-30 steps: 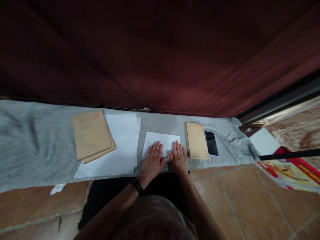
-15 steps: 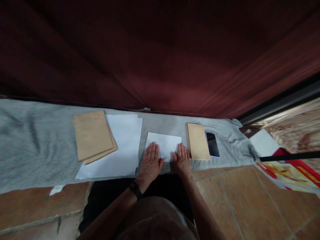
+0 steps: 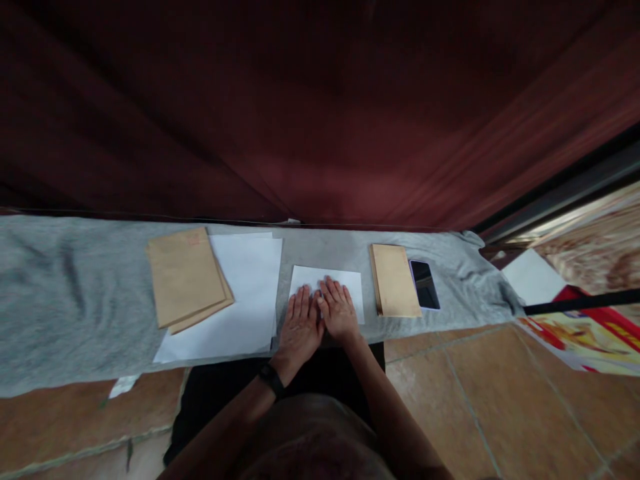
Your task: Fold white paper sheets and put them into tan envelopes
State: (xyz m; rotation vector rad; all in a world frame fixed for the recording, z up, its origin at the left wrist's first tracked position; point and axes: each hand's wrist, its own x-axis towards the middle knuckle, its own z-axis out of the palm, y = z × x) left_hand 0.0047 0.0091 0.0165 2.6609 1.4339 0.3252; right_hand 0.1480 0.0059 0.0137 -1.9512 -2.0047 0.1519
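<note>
A small white sheet of paper [image 3: 353, 283], which looks folded, lies on the grey cloth in front of me. My left hand [image 3: 301, 325] rests flat on its left part, fingers stretched out. Beside it, my right hand [image 3: 339, 312] lies flat on the middle of the paper, its thumb close to the left hand's fingers. Neither hand grips anything. To the left are larger white sheets [image 3: 250, 287], partly covered by brown envelopes [image 3: 187, 280]. On the right sits another stack of brown envelopes [image 3: 397, 280].
A phone [image 3: 425, 285] lies right of the envelope stack. The grey cloth [image 3: 100, 293] covers a narrow surface along a dark red curtain [image 3: 320, 133]. At the far right are a black bar [image 3: 580, 302] and a red and yellow printed box [image 3: 595, 333]. Tiled floor [image 3: 450, 387] shows below.
My right hand has slid left from the paper's right edge to its middle, next to my left hand. My left hand stays on the paper. The view has shifted slightly.
</note>
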